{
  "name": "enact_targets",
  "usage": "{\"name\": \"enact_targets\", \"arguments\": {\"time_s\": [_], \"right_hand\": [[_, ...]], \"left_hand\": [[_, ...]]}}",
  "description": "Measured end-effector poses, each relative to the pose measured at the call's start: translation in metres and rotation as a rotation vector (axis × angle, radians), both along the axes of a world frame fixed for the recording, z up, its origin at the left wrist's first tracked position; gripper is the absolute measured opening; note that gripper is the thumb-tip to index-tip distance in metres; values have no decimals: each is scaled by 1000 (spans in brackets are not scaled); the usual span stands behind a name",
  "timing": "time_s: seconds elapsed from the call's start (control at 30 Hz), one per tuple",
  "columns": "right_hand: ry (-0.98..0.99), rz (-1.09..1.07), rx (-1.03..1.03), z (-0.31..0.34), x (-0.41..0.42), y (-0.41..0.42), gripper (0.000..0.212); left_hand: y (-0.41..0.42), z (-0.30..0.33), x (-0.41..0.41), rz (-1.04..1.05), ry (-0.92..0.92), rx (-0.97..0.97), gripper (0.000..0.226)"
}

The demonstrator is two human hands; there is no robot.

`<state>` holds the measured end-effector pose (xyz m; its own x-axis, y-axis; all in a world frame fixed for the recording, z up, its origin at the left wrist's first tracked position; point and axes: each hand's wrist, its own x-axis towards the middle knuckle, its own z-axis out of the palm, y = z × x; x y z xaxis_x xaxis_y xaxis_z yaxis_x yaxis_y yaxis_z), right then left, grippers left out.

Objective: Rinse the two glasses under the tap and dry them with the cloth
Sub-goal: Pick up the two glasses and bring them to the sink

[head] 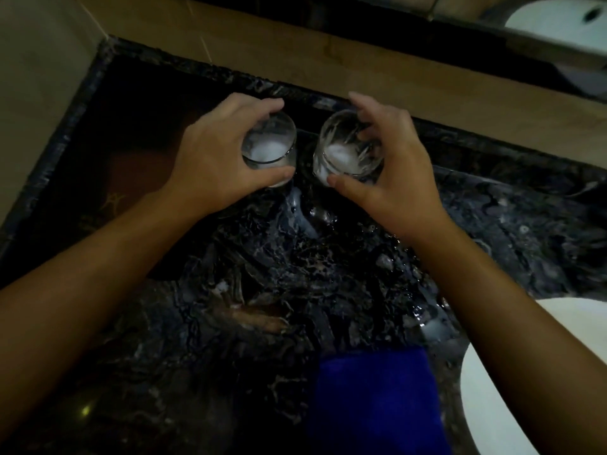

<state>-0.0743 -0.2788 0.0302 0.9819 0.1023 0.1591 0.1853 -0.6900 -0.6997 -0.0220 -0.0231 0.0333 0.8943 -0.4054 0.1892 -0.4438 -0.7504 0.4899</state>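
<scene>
Glasses: left glass (270, 146), right glass (348, 149) at 12 o'clock on counter (295, 274), side by side. Left hand (220, 156), right hand (394, 172) each grip one from above. Cloth (374, 402) at 6. Lift straight up; wet rims likely slippery.

Light: dim throughout; the brightest patches are white surfaces at the right edge of the frame.
Counter: a dark marbled stone countertop (328, 274) fills the centre and lower frame, veined in grey and brown, with wet glints near the middle.
Counter edge: a raised dark stone lip (98, 70) runs along the left and the top of the slab.
Wall: beige tiles (39, 60) at upper left, and a tan tiled band (230, 37) crossing the top.
Basin: a white rounded sink rim (512, 372) at lower right.
Upper right: a white rounded object (565, 27), blurred, above a pale ledge.
</scene>
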Motion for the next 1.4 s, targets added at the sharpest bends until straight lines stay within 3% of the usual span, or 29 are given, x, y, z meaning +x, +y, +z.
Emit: {"name": "enact_targets", "arguments": {"time_s": [0.2,0.37,0.73,1.03,1.4], "right_hand": [[-52,-25,18,34,-59,-32,83],[-13,-94,-50,75,-128,-64,92],[-78,-130,-96,179,-325,-137,83],[-63,-383,-36,172,-491,-193,85],[80,-427,-180,127,-614,-300,85]], "left_hand": [[-20,48,-53,2,-16,-121,84],[-44,100,-115,-33,-55,-99,83],[-111,193,-287,-205,-107,-59,90],[-149,174,-403,-314,-36,-156,83],[-229,123,-526,-244,67,-128,76]]}}
